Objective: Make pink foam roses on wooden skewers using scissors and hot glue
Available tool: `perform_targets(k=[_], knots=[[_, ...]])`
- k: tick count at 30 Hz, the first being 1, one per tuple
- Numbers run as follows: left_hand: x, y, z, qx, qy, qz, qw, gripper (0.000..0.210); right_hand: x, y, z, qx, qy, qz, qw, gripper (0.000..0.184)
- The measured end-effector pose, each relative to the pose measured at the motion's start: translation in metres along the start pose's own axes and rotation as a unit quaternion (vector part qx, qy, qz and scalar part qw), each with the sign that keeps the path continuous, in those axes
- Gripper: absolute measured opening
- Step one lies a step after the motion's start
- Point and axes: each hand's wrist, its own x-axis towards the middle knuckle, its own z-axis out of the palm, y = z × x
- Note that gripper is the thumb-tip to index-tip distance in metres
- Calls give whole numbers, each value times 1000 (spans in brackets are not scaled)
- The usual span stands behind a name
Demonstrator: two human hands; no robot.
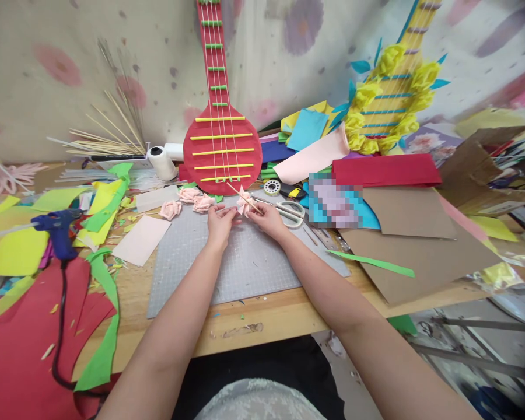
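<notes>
Above the grey cutting mat (240,262), a pale pink crepe-paper flower (244,201) with pointed petals is between my hands. A thin wooden stick (237,190) slants across it, its lower end in my right hand (269,220), whose fingers are closed at the flower's right side. My left hand (220,224) is at the flower's left edge, fingers bent and thumb drawn to the fingertips; what they pinch is too small to make out. Rolled pink paper roses (202,203) lie just beyond my left hand. White-handled scissors (291,214) rest beside my right hand.
A red paper lute (223,149) leans at the back; a yellow one with flowers (387,105) stands right. A blue glue gun (60,230) with its cord is at left among paper scraps. Brown cardboard (420,256) covers the right side, with a green strip (371,263).
</notes>
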Motion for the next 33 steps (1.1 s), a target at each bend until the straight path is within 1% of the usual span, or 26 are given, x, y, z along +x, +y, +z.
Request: perform_targets(k=[3,6,8,11,13,15,17,18,20,22,23,25,27,29,31,33], knots=[[0,1,-1,-10,-15,-8,1000,36,1,2,1,33,-11,-4,999,24],[-1,-2,0,5,-52,2,999,44,3,5,2,66,-19,-11,998,26],[-1,-6,2,28,-59,22,998,49,4,5,1,84,-29,-14,996,27],[1,-10,2,44,-36,43,997,47,2,1,-1,91,-36,0,995,27],[4,-12,0,51,-25,45,997,44,1,-2,-2,83,-31,14,996,28],[6,-12,-3,84,-19,43,995,41,0,-3,-3,76,-24,20,997,29],[6,-11,-6,137,-8,74,988,39,0,-3,-3,73,-21,20,997,29],[5,-10,-8,164,-1,108,980,38,0,-3,-2,71,-19,21,997,29],[2,-7,-10,209,10,201,957,35,1,-2,-2,66,-15,26,997,29],[-2,-4,-12,240,3,287,927,33,2,-1,-2,62,-15,23,998,29],[-3,-2,-12,258,-11,321,911,31,2,-1,-2,64,-16,17,998,29],[-4,-1,-13,308,-63,374,872,25,2,0,-3,77,-23,1,997,30],[-2,0,-14,368,-126,412,824,21,2,1,-3,96,-33,-14,995,30],[1,-2,-15,417,-168,433,781,21,2,1,-4,107,-42,-24,993,30],[4,-3,-16,448,-178,442,756,23,2,2,-4,106,-44,-29,993,30],[6,-5,-17,463,-173,448,745,23,3,2,-4,106,-43,-29,993,30]])
